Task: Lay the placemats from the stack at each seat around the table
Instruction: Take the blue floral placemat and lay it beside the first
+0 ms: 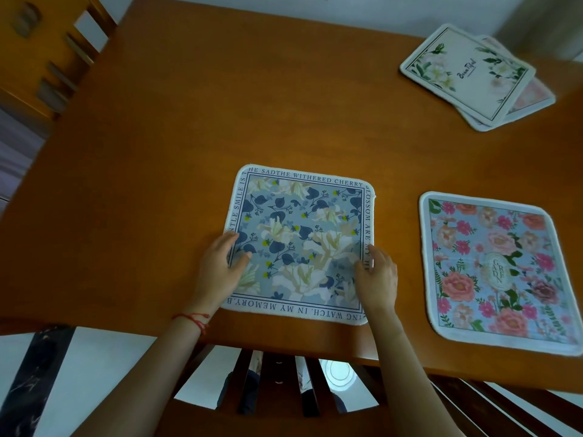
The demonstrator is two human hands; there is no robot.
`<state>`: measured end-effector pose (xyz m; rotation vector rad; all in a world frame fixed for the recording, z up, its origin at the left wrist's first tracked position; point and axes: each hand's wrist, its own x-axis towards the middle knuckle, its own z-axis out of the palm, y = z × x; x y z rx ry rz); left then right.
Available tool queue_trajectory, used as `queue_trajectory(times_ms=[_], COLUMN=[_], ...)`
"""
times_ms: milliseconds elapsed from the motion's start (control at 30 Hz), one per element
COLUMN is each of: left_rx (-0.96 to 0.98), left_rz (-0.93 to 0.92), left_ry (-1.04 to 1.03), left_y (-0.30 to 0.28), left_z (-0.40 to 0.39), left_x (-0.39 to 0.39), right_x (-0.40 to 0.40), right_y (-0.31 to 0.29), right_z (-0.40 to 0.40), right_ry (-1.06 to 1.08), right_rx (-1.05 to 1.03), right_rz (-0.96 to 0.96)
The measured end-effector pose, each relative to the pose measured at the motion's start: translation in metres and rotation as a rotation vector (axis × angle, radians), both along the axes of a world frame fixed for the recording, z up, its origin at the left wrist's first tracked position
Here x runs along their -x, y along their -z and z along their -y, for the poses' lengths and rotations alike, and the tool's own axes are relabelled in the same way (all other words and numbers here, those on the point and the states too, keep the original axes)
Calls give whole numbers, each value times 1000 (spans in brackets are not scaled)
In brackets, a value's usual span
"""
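1. A blue floral placemat (299,244) lies flat on the wooden surface (164,146), close to the near edge, with a printed line of text running around its border.
2. The left hand (219,269) rests on the mat's near-left part, fingers spread and palm down, so its grip is loose and unclenched, closed around nothing. A red string bracelet (194,320) circles that wrist.
3. The right hand (377,275) sits at the mat's near-right edge, fingers extended and laid against the border; this grip is likewise slack, pressing rather than pinching.
4. Beside the blue mat, to the right and apart from it, a pink floral placemat (498,269) lies flat near the same edge of the surface. An oval label is printed in its middle.
5. At the far right corner of the surface sits the stack of placemats (473,77), well apart from the two laid mats. The top one is white with pale flowers and green leaves, and the mats beneath it are fanned out slightly, showing their edges.
6. A slatted chair back (284,383) stands just below the near edge of the surface, under the person's forearms.
7. Another wooden chair (47,52) is at the far left side, blurred.
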<state>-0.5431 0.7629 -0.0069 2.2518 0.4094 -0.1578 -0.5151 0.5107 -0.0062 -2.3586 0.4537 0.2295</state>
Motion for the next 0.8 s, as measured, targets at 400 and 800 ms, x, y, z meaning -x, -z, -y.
queue_trajectory(times_ms=[400, 800], left_rx=[-355, -601], left_rz=[78, 40], left_ry=[270, 493], left_y=[-16, -32], left_z=[23, 28], left_x=[26, 53], right_x=[27, 71], right_y=[-28, -54], right_z=[-3, 1], right_ry=[-324, -456], right_rx=[161, 386], right_rz=[192, 198])
